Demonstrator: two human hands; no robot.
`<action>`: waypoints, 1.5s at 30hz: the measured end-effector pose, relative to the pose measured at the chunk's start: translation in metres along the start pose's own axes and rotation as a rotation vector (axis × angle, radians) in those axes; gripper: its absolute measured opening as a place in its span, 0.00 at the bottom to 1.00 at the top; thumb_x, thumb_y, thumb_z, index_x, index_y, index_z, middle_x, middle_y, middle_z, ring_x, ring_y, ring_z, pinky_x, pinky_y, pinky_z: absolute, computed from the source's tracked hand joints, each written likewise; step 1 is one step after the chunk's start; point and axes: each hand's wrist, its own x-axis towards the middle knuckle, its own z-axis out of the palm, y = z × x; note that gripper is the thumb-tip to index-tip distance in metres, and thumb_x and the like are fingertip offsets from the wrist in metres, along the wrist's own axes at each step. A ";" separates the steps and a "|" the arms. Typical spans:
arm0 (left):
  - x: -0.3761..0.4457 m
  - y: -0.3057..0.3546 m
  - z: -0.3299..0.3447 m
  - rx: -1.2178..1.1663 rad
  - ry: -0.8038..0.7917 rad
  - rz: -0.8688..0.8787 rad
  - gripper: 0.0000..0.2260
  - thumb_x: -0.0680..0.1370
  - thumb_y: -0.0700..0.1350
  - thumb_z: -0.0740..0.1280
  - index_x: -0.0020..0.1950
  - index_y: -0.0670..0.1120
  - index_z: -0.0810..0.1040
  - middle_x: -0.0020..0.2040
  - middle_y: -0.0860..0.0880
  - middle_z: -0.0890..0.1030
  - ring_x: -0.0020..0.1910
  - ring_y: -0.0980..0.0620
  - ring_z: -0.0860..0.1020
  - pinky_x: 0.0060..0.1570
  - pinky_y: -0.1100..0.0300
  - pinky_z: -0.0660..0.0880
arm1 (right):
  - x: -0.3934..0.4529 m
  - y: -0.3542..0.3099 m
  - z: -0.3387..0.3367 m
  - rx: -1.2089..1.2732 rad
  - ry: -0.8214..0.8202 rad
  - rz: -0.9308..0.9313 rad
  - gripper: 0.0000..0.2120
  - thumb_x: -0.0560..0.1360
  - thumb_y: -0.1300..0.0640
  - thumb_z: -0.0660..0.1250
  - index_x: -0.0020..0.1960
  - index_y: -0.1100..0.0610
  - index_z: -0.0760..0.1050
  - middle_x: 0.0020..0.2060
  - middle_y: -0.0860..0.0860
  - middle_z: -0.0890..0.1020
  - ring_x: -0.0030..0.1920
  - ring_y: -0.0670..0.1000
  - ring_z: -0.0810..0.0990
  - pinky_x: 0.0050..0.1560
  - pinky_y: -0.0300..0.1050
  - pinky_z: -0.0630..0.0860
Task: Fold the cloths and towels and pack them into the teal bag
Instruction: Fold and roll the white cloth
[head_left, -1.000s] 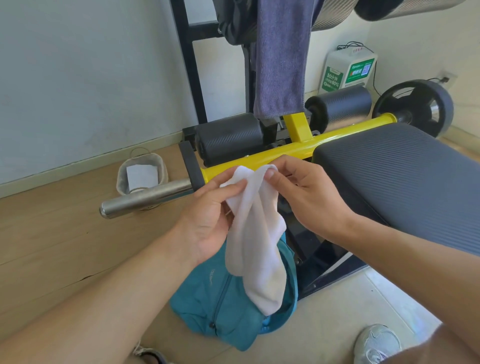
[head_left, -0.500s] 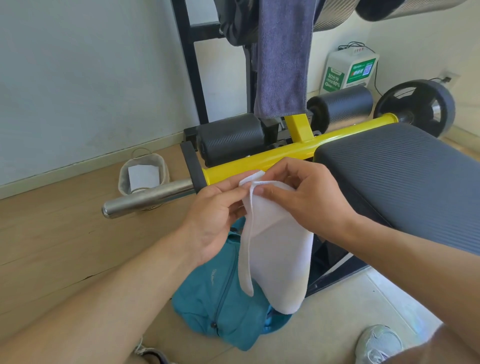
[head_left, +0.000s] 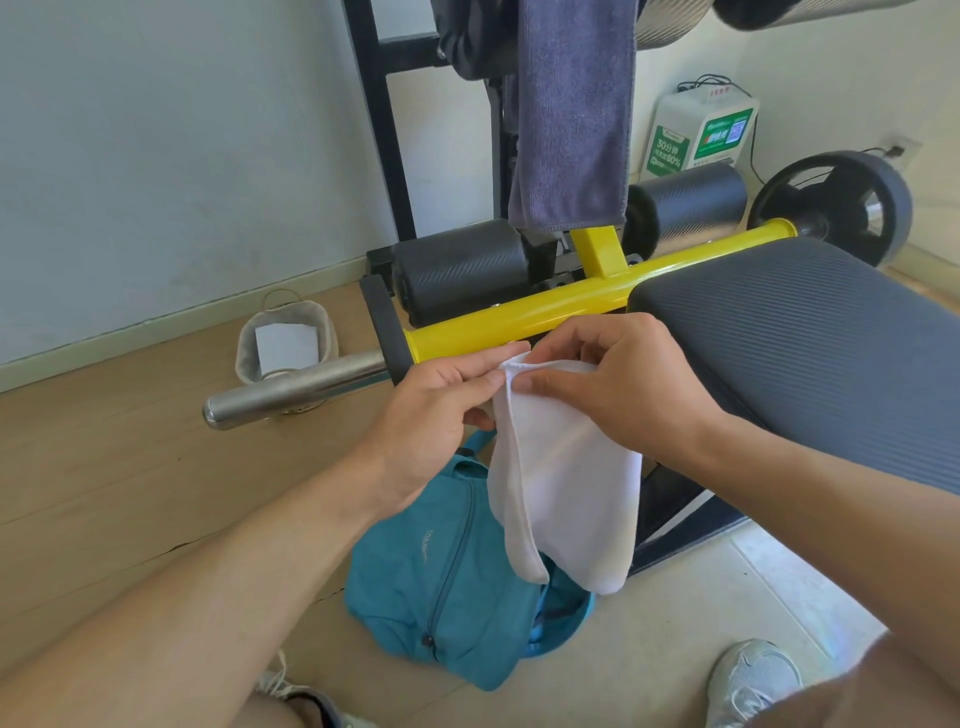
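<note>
A white cloth (head_left: 566, 467) is held up in mid-air by both hands, its top edge pinched between the left hand (head_left: 441, 415) and the right hand (head_left: 618, 384), whose fingertips meet at the cloth's upper corner. The cloth is doubled over, with 2 rounded lobes hanging down side by side. Directly below it, the teal bag (head_left: 441, 577) is seen lying on the pale floor (head_left: 649, 649), zip running down its front, its open mouth partly hidden behind the hanging cloth. Behind the hands, the yellow bar (head_left: 519, 317) of a weight bench is crossed by the view, ending on the left in a steel sleeve (head_left: 291, 387) and on the right near a black weight plate (head_left: 836, 208). The ribbed grey pad (head_left: 805, 332) of the bench, the nearest surface, is found just beside the right wrist. A grey-blue towel (head_left: 571, 114) is draped from the frame above, hanging down to just above the yellow bar between 2 black foam rollers (head_left: 462, 267). A small fabric basket (head_left: 285, 338) with a white sheet inside is set on the wooden floor by the wall, partly blocked by the steel sleeve. A white and green box (head_left: 701, 132) is stood in the far corner. A grey shoe (head_left: 753, 680) is seen at the lower right.
</note>
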 end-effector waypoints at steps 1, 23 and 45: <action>0.000 0.000 0.000 0.006 -0.002 -0.001 0.16 0.85 0.40 0.59 0.70 0.45 0.78 0.58 0.43 0.85 0.48 0.56 0.79 0.45 0.67 0.75 | 0.000 0.000 0.000 -0.001 -0.005 0.001 0.06 0.69 0.46 0.79 0.43 0.46 0.85 0.37 0.43 0.85 0.39 0.44 0.82 0.37 0.42 0.81; -0.006 -0.002 -0.008 0.319 0.095 0.285 0.14 0.84 0.45 0.59 0.65 0.60 0.76 0.40 0.37 0.78 0.40 0.36 0.72 0.41 0.53 0.69 | 0.001 0.004 0.002 -0.094 -0.401 0.118 0.26 0.64 0.40 0.80 0.41 0.59 0.74 0.31 0.49 0.77 0.32 0.46 0.73 0.33 0.38 0.65; -0.001 0.001 -0.012 0.450 0.415 0.208 0.14 0.84 0.39 0.57 0.52 0.51 0.80 0.38 0.45 0.75 0.33 0.59 0.69 0.32 0.68 0.64 | 0.005 0.005 0.003 -0.155 -0.501 0.058 0.23 0.77 0.37 0.64 0.41 0.57 0.82 0.30 0.52 0.78 0.31 0.47 0.71 0.34 0.45 0.72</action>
